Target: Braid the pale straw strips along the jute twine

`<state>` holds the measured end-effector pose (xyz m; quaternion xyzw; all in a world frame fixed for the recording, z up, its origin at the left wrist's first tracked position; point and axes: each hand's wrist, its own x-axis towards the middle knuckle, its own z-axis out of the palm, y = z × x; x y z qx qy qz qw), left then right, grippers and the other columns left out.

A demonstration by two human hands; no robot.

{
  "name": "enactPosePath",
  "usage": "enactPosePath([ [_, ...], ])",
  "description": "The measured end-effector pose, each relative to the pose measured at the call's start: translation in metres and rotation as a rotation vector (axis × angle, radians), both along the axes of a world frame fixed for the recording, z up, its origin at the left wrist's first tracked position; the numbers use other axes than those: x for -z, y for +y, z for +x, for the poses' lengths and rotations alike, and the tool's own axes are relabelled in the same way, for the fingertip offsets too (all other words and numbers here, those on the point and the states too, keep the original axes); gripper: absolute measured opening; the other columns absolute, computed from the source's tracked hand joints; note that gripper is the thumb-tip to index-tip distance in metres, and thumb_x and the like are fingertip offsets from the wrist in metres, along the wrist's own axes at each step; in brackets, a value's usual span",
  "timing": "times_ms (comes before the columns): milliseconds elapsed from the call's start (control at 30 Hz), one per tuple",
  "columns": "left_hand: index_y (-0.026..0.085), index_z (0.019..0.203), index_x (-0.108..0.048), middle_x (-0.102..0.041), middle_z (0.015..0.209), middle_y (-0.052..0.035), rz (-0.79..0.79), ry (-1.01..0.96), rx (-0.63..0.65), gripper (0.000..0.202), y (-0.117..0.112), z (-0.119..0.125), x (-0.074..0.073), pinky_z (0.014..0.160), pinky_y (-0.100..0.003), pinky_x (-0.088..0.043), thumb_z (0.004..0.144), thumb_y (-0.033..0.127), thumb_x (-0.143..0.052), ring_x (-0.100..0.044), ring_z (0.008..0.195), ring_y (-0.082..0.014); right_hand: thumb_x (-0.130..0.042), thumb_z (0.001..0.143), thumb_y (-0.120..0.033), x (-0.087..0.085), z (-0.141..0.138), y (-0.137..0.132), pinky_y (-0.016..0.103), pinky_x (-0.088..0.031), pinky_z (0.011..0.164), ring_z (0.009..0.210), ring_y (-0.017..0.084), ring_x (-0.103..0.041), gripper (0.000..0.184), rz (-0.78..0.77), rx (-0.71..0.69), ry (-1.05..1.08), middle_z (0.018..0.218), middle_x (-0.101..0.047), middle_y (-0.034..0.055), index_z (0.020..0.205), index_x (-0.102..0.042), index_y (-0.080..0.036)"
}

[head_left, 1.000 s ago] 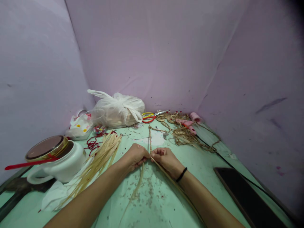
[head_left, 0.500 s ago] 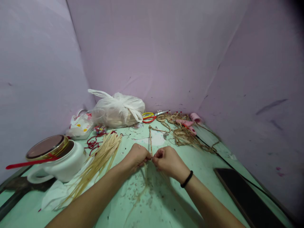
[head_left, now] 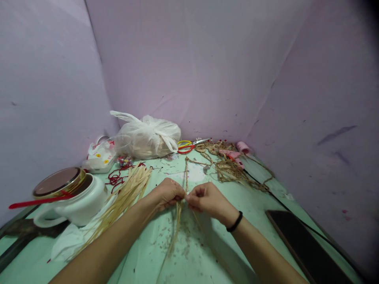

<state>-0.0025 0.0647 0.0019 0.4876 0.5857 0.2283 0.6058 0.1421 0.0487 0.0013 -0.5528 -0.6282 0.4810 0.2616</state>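
Observation:
My left hand and my right hand meet at the middle of the green table, both pinched on a thin braided straw cord that runs away from me toward the back wall. Loose pale straw strands hang from the pinch point and trail toward me over the table. A black band sits on my right wrist. A bundle of flat straw strips lies just left of my left forearm.
A white pot with a gold lid and a red stick stand at left. At the back lie a white plastic bag, scissors, a jute tangle, a pink glue gun and red thread. A dark slab lies right.
The long strand that ran out under my right forearm has swung in; the loose strands now hang together below the pinch. My right hand has lifted slightly.

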Motion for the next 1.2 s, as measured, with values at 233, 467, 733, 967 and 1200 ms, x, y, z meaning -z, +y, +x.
enactPosePath([
  [233, 0.015, 0.044, -0.044, -0.033, 0.032, 0.0071, 0.075, -0.094, 0.057, 0.014, 0.001, -0.003, 0.002, 0.033, -0.019, -0.009, 0.049, 0.022, -0.055, -0.022, 0.028, -0.0024, -0.054, 0.067, -0.011, -0.006, -0.007, -0.002, 0.020, -0.044, 0.051, 0.046, 0.008, -0.052, 0.008, -0.419, 0.107, 0.520, 0.051, -0.057, 0.0017, 0.059, -0.055, -0.012],
  [467, 0.012, 0.048, -0.054, -0.037, 0.034, 0.0055, 0.151, 0.009, 0.079, 0.004, 0.001, -0.001, 0.005, 0.036, -0.020, -0.013, 0.049, 0.014, -0.050, -0.023, 0.032, -0.0031, -0.049, 0.067, -0.011, 0.012, -0.018, -0.002, 0.018, -0.016, 0.032, 0.029, 0.003, -0.027, 0.020, -0.288, 0.217, 0.305, 0.034, -0.039, -0.0047, 0.047, -0.049, -0.013],
  [733, 0.012, 0.049, -0.058, -0.043, 0.039, 0.0028, 0.272, 0.323, 0.164, 0.007, 0.002, -0.009, -0.008, 0.040, -0.020, -0.025, 0.052, 0.016, -0.053, -0.034, 0.039, -0.0067, -0.049, 0.058, -0.012, 0.023, -0.022, -0.002, 0.021, -0.011, 0.036, 0.031, 0.002, -0.022, 0.010, -0.185, 0.284, 0.371, 0.034, -0.034, -0.0073, 0.048, -0.049, -0.014],
  [967, 0.012, 0.061, -0.064, -0.057, 0.057, -0.0070, 0.463, 0.776, 0.226, 0.016, -0.029, 0.016, -0.016, 0.047, -0.023, -0.031, 0.059, 0.019, -0.050, -0.051, 0.054, -0.0157, -0.051, 0.051, -0.012, 0.025, -0.021, -0.002, 0.021, -0.011, 0.038, 0.033, 0.003, -0.024, 0.002, -0.253, 0.332, 0.507, 0.034, -0.036, -0.0074, 0.052, -0.050, -0.014],
  [1200, 0.012, 0.069, -0.067, -0.062, 0.067, -0.0099, 0.557, 0.856, 0.315, 0.019, -0.039, 0.024, -0.022, 0.053, -0.023, -0.035, 0.062, 0.018, -0.051, -0.057, 0.063, -0.0179, -0.055, 0.049, -0.014, 0.026, -0.018, -0.002, 0.021, -0.010, 0.039, 0.034, 0.002, -0.023, 0.008, -0.285, 0.253, 0.540, 0.036, -0.038, -0.0068, 0.048, -0.047, -0.014],
])
